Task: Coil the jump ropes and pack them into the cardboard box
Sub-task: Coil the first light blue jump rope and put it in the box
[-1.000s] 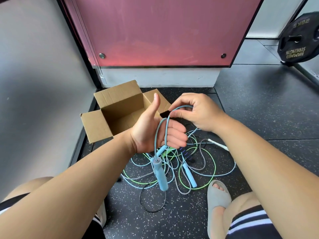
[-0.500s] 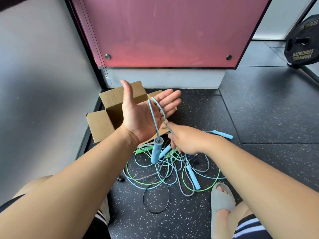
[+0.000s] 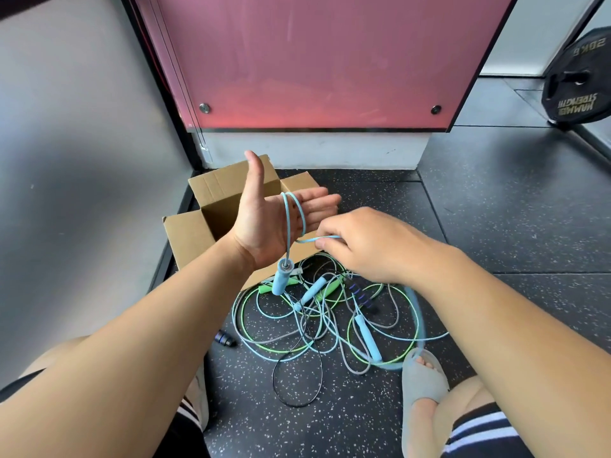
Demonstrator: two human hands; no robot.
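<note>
Nearest, at the bottom edge, are the person's knees in striped shorts and one grey sandal (image 3: pixel 423 381) on the speckled floor (image 3: pixel 496 209). Just in front of the sandal lies the pile (image 3: pixel 317 315) of ropes, all tangled: green, grey, light blue and a thin black loop (image 3: pixel 297 388), with handles among them, e.g. a blue one and a green one. A small dark handle (image 3: pixel 225 338) lies a bit apart, left of the pile.

Above the pile are both hands. The left hand (image 3: pixel 264 223) is held flat, thumb up and fingers straight, so its grip is apart and it serves only as a form. The blue rope (image 3: pixel 289 223) goes round its fingers in approx. two turns, and the hanging handle (image 3: pixel 281 282) dangles under the wrist. The right hand (image 3: pixel 373 246) has its grip clamped on the same rope, pinching it just beside the left fingertips. A blurred blue length drops from under the right arm to the floor.

Behind the left hand the box (image 3: pixel 188 233) stands open, flaps out, near the wall. The hand hides most of the opening, so I cannot be sure, but nothing seems packed. By my judgement the task is at its start: rope no. 1 has few turns, and the other ropes wait uncoiled.

Farthest are a pink panel (image 3: pixel 324 61) and a weight plate (image 3: pixel 578 87) at right.
</note>
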